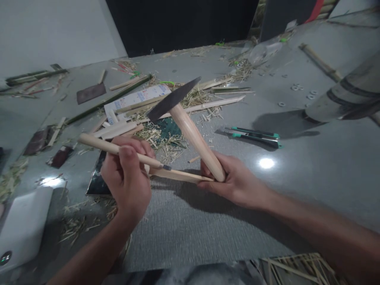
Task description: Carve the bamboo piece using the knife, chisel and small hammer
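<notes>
My left hand (127, 178) is closed around the pale wooden handle of a small chisel (99, 143), whose short dark metal tip points right. Below that tip runs a flat bamboo strip (179, 175), its left end reaching behind the fingers of my left hand. My right hand (234, 180) is closed too, gripping the lower end of a hammer (196, 138) and pinching the strip's right end. The hammer tilts up to the left, with its dark metal head (175, 98) raised above the table.
A green and black utility knife (252, 136) lies right of the hammer. Bamboo shavings (166, 144), split strips and a printed paper sheet (139, 99) spread behind my hands. At left is a white phone (25, 225). A thick bamboo tube (350, 91) and metal washers (297, 87) are at right.
</notes>
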{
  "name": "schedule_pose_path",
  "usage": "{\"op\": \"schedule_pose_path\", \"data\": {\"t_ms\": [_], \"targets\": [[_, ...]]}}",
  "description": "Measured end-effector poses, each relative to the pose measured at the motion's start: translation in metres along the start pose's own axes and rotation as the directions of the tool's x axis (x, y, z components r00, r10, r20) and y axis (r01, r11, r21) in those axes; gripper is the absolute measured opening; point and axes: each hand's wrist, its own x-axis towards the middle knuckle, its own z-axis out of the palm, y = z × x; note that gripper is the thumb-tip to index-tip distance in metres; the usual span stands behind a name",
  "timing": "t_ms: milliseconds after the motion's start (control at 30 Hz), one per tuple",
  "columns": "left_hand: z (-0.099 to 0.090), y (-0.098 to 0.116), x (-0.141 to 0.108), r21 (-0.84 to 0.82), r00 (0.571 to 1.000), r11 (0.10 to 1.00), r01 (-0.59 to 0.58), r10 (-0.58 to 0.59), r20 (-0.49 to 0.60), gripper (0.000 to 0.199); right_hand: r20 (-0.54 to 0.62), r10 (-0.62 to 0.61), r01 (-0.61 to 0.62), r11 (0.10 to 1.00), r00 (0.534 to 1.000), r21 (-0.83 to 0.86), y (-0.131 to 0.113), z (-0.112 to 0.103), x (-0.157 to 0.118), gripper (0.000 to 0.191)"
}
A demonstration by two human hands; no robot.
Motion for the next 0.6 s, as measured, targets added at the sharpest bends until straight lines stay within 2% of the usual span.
{"op": "schedule_pose_path", "data": {"t_ms": [67,133,200,267,333,400,433,467,533,600], "targets": [[-0.003,-0.002,0.006,-0.043,0.997,0.998,0.056,-0.058,-0.046,0.043,0.083,0.108,-0.126,0.961,0.991,0.245,0.002,0.001,0.000,0.033],[-0.011,-0.007,0.015,-0.088,0.990,0.993,0.083,-0.092,-0.103,0.041,0.214,0.186,-0.267,0.848,0.959,0.457,0.006,0.002,0.001,0.037],[-0.020,-0.014,0.025,-0.121,0.985,0.991,0.061,-0.079,-0.152,0.034,0.304,0.201,-0.344,0.757,0.931,0.555,0.010,0.001,0.003,0.039],[-0.026,-0.019,0.031,-0.176,0.981,0.976,0.125,-0.149,-0.128,0.029,0.328,0.193,-0.362,0.713,0.925,0.601,0.014,0.000,0.004,0.042],[-0.026,-0.020,0.029,-0.220,0.956,0.931,0.292,-0.290,0.041,0.023,0.318,0.186,-0.356,0.673,0.930,0.649,0.014,-0.001,0.005,0.046],[-0.022,-0.015,0.023,-0.212,0.870,0.858,0.468,-0.406,0.280,0.022,0.304,0.183,-0.348,0.632,0.935,0.692,0.013,-0.003,0.005,0.049],[-0.019,-0.012,0.018,-0.199,0.821,0.828,0.525,-0.432,0.373,0.030,0.297,0.178,-0.342,0.614,0.938,0.711,0.012,-0.004,0.005,0.050],[-0.016,-0.009,0.013,-0.190,0.786,0.809,0.556,-0.438,0.436,0.041,0.290,0.170,-0.333,0.600,0.942,0.727,0.011,-0.004,0.005,0.051],[-0.013,-0.005,0.004,-0.187,0.757,0.806,0.562,-0.410,0.509,0.060,0.275,0.153,-0.312,0.584,0.949,0.749,0.009,-0.005,0.005,0.052],[-0.012,-0.006,-0.003,-0.155,0.746,0.831,0.533,-0.376,0.550,0.058,0.265,0.144,-0.298,0.576,0.954,0.761,0.008,-0.006,0.006,0.053]]}}
